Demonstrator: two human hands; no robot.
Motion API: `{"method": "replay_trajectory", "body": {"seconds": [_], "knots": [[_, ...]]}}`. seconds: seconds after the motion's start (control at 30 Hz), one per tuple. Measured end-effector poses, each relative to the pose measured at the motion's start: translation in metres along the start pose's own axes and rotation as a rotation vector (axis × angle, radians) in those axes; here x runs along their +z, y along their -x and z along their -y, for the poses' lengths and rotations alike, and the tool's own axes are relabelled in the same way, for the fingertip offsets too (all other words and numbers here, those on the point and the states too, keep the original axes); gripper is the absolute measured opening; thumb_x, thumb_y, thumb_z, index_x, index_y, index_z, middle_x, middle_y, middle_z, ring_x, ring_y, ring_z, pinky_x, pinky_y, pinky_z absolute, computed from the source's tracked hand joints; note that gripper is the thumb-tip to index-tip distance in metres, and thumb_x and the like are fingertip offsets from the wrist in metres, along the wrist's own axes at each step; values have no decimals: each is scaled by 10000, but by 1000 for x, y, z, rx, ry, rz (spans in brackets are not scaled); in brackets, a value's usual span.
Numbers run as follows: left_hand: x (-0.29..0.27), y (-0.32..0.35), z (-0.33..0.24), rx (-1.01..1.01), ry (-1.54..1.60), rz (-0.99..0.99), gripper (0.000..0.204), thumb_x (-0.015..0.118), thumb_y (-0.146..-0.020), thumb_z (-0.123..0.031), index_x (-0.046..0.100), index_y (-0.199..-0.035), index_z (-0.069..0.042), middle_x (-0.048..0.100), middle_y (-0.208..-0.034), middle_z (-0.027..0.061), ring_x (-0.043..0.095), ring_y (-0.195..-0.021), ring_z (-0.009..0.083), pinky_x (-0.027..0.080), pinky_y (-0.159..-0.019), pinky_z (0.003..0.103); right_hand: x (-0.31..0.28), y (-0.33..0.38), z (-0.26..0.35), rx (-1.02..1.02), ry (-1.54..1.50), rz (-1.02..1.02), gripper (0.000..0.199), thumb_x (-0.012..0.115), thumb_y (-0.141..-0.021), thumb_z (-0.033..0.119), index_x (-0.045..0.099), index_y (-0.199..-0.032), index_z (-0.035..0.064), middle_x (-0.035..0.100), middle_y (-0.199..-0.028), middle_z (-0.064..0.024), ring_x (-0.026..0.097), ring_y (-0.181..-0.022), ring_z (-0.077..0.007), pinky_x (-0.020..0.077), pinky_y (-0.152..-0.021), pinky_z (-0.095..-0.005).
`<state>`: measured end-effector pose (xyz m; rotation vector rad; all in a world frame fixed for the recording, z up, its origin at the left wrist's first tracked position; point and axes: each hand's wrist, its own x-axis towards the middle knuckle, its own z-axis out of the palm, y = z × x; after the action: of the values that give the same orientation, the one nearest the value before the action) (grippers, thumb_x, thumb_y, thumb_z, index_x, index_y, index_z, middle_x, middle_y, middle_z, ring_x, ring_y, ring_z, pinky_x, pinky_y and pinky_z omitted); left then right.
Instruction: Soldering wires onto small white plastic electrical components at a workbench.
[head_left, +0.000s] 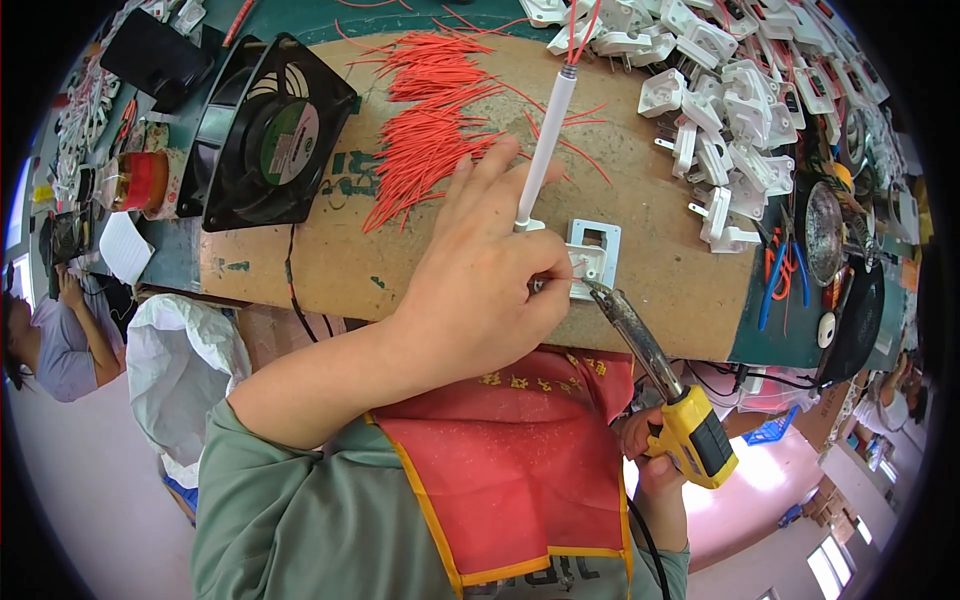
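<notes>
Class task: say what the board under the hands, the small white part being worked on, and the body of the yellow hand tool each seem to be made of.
Board: looks like brown fibreboard or cardboard, matt, scuffed, with a raw edge.
Small white part: likely moulded plastic, smooth, crisp square cut-outs.
Yellow hand tool: yellow and black plastic body by its look; its shaft seems dull, darkened metal.
</notes>
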<state>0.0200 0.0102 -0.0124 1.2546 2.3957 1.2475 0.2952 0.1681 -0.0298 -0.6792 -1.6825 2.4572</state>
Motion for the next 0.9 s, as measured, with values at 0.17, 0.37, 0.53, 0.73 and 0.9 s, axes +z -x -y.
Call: {"method": "replay_trajectory", "body": {"seconds": [0.17, 0.37, 0.53, 0.73, 0.9], "knots": [[2, -1, 0, -8, 12, 9, 113, 736, -694, -16, 648, -745, -65, 496, -1364, 189, 416, -1302, 473, 332, -1084, 536, 4, -1, 4, 29, -19, -41, 617, 815, -760, 473, 481, -1085, 68, 478, -709, -28, 484, -581, -157, 394, -527, -299], [3, 0, 0, -16, 11, 11, 115, 737, -691, -13, 649, -742, -68, 494, -1370, 186, 411, -1307, 475, 327, -1086, 537, 10, -3, 5, 24, -22, -94, 580, 817, -750, 475, 449, -959, 77, 482, -696, -33, 484, -567, -160, 397, -524, -305], [1, -1, -1, -22, 16, 11, 116, 736, -689, -10, 649, -739, -69, 493, -1371, 187, 404, -1316, 475, 324, -1090, 536, 0, -1, 3, 57, 18, 13, 587, 803, -765, 478, 483, -1027, 62, 471, -678, -23, 486, -567, -157, 399, -524, -307], [2, -1, 0, -17, 14, 10, 115, 738, -689, -13, 649, -738, -65, 496, -1366, 187, 414, -1309, 472, 332, -1086, 535, 0, 1, -2, -30, 24, -21, 714, 774, -799, 494, 484, -1260, 33, 467, -676, -13, 484, -568, -151, 392, -519, -299], [2, -1, 0, -7, 1, 11, 114, 738, -690, -13, 649, -739, -65, 497, -1367, 186, 416, -1310, 469, 336, -1084, 533, -1, 2, -5, -38, 29, -13, 722, 764, -803, 515, 479, -1262, 37, 464, -675, -12, 480, -570, -148, 390, -509, -294]]}}
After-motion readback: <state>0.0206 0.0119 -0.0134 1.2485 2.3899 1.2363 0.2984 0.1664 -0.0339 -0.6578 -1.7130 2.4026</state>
